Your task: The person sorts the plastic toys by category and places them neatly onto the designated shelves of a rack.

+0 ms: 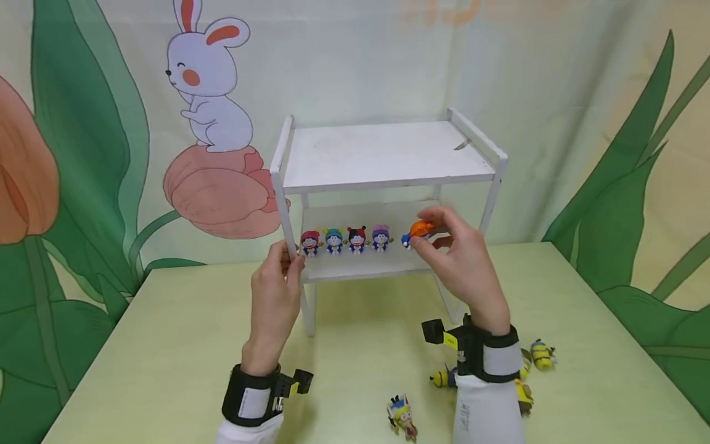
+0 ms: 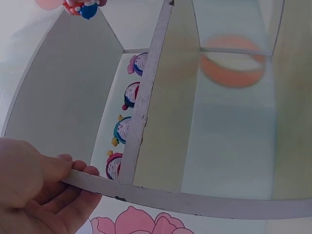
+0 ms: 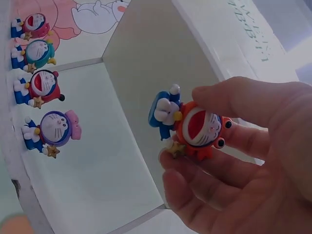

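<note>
My right hand pinches a small figurine with an orange crab-like hood and a blue body, held just in front of the lower shelf's right part. The left hand grips the left front leg of the white two-tier rack. On the lower shelf, several figurines stand in a row from the left: a red-hooded one, a teal-hooded one, a red-and-black-hooded one and a purple-hooded one. In the right wrist view, the held figurine is tilted sideways, its face visible between thumb and fingers.
On the green table in front of the rack lies a figurine with a blue-and-white top. Several yellow figurines lie around my right forearm, partly hidden by it. A cloth with a printed rabbit hangs behind.
</note>
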{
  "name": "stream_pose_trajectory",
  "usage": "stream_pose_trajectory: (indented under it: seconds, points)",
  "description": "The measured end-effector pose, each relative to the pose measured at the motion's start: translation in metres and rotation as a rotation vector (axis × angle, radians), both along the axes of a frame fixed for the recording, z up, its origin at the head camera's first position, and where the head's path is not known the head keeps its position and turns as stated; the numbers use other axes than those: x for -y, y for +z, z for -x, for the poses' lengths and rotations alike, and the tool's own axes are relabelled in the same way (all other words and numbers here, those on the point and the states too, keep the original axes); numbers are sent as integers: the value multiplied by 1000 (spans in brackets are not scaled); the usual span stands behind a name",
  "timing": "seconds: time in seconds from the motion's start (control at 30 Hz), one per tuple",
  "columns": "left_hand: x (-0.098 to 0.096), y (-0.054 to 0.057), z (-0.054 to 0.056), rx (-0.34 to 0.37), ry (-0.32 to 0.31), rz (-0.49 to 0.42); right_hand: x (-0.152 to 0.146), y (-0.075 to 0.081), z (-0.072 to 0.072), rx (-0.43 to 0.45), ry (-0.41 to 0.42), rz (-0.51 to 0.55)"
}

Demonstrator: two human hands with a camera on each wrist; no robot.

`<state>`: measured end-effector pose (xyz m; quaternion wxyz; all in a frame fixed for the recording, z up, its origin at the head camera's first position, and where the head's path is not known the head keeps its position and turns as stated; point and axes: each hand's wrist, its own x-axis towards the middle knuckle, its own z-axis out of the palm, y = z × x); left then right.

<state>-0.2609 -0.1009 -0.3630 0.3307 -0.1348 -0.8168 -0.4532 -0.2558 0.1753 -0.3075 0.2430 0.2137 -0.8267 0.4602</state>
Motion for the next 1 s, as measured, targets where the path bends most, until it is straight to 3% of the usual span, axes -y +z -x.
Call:
stream_pose_trajectory:
  seconds: [0.27, 0.67, 1.0]
  points:
    - [0, -1, 0, 14, 1, -5, 2, -6, 16, -7, -66, -62]
    - [0, 0, 1, -7, -4, 1, 4, -24, 42, -15, -147, -65]
    - [0, 0, -1, 18, -2, 1, 13, -37, 55, -22, -230, -96]
